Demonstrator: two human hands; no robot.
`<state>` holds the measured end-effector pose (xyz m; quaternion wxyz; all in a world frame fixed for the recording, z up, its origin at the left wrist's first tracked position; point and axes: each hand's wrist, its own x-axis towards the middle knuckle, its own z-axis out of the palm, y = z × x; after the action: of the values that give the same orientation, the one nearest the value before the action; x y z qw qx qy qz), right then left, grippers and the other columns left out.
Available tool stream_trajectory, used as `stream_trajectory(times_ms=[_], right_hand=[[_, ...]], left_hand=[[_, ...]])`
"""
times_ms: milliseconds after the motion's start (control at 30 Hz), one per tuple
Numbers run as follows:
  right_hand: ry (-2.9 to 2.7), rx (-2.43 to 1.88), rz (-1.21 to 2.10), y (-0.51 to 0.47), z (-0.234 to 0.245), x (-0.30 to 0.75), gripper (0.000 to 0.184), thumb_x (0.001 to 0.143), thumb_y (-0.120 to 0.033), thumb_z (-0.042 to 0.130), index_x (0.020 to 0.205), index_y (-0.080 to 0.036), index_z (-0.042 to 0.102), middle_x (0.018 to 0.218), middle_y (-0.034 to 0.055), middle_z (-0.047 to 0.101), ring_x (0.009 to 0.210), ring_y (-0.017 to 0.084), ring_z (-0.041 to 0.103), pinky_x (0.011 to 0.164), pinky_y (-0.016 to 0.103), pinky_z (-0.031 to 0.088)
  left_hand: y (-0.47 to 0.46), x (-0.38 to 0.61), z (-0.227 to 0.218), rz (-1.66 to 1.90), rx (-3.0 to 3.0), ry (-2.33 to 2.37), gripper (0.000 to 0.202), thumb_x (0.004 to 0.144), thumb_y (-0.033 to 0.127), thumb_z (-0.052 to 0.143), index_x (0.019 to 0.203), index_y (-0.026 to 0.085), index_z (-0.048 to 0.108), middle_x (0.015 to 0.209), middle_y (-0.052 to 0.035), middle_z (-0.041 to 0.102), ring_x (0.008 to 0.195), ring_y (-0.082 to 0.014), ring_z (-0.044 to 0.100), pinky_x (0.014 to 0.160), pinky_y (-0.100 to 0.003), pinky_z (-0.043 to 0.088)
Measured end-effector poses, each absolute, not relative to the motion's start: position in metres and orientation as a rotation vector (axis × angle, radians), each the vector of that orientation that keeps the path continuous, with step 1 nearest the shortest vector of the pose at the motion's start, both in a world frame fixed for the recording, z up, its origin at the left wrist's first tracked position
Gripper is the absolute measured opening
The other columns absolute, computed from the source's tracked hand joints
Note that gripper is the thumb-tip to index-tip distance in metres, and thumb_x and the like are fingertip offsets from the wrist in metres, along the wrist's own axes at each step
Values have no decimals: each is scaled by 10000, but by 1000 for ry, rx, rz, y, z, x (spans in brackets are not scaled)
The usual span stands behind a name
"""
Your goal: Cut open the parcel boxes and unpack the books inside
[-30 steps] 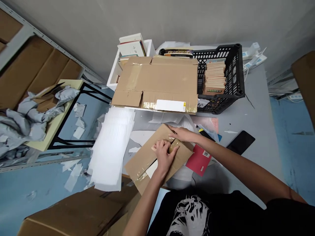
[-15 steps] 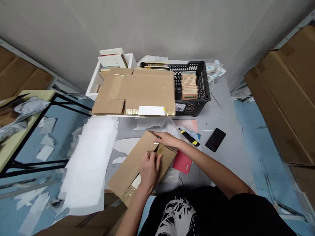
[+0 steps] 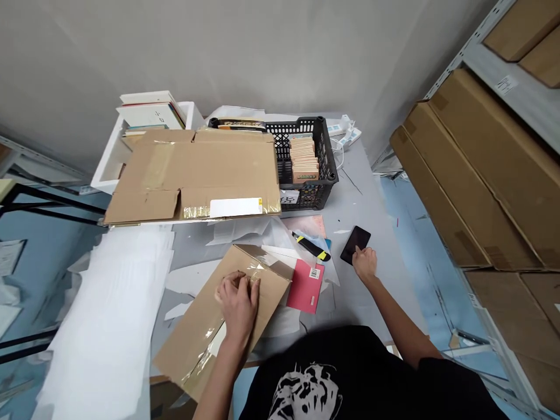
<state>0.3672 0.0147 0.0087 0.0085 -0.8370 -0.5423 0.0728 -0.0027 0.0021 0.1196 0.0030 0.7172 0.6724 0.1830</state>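
Here we go, the left hand (image 3: pixel 238 297) sits palm-down on a flattened cardboard box (image 3: pixel 192 329), fingers bunched by a strip of clear packing tape (image 3: pixel 256 269) near the box's far end. That box lies on the table (image 3: pixel 350 216), its long axis running from down-left, by the left forearm, up to the right, and the left hand is plainly the nearer one. The right hand (image 3: pixel 364 262) is well apart, out to the right of the box, fingertips (image 3: pixel 359 251) at the bottom edge of a black smartphone (image 3: pixel 355 244), though whether they grip it I can't tell. Just right of the box lies a red booklet (image 3: pixel 305 286), a black-and-yellow tool (image 3: pixel 311 248) beyond it. Past the box's far end, a big opened carton (image 3: pixel 192 175) and a black plastic crate (image 3: pixel 327 157)
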Motion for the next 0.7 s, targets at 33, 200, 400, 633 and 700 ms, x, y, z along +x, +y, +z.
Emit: stream_trajectory(times_ms=[33, 200, 400, 633, 700], right_hand=[[-1693, -2634, 241, 18, 7, 369, 393, 852, -205, 390, 1067, -90, 698, 868, 167, 593, 840, 234, 523, 753, 354, 398], [-1711, -2679, 344, 27, 8, 382, 416, 831, -228, 405, 1113, -67, 664, 802, 153, 641, 776, 221, 582, 695, 312, 420], [-1755, -2371, 416, 25, 64, 346, 475, 909, -246, 279, 1283, -64, 507, 915, 149, 660, 822, 232, 610, 704, 332, 461], [-2393, -1262, 573, 32, 174, 216, 409, 918, -326, 410, 1300, -206, 495, 1084, 115, 597, 1026, 250, 546, 881, 395, 451], [-2581, -1060, 559, 40, 181, 188, 418, 911, -336, 438, 1295, -181, 498, 1193, 131, 562, 1119, 267, 500, 942, 411, 422]], left_hand=[[2, -3, 120, 576, 2243, 2104, 218, 884, 362, 481, 790, 194, 583, 1026, -136, 550, 996, -284, 475, 902, -476, 360], [3, 0, 120, 602, 2254, 2109, 229, 886, 367, 481, 779, 189, 575, 1019, -147, 561, 1011, -295, 485, 908, -484, 364], [-10, 0, 142, 530, 2088, 2089, 249, 898, 409, 466, 974, 184, 541, 988, -113, 602, 923, -252, 560, 800, -392, 437], [-85, -49, 162, 282, 1762, 2335, 343, 884, 498, 460, 1007, 187, 537, 903, -75, 646, 848, -242, 609, 726, -361, 460], [-110, -50, 159, 266, 1795, 2372, 427, 846, 543, 508, 1067, 178, 543, 976, -99, 646, 930, -265, 594, 784, -382, 450]])
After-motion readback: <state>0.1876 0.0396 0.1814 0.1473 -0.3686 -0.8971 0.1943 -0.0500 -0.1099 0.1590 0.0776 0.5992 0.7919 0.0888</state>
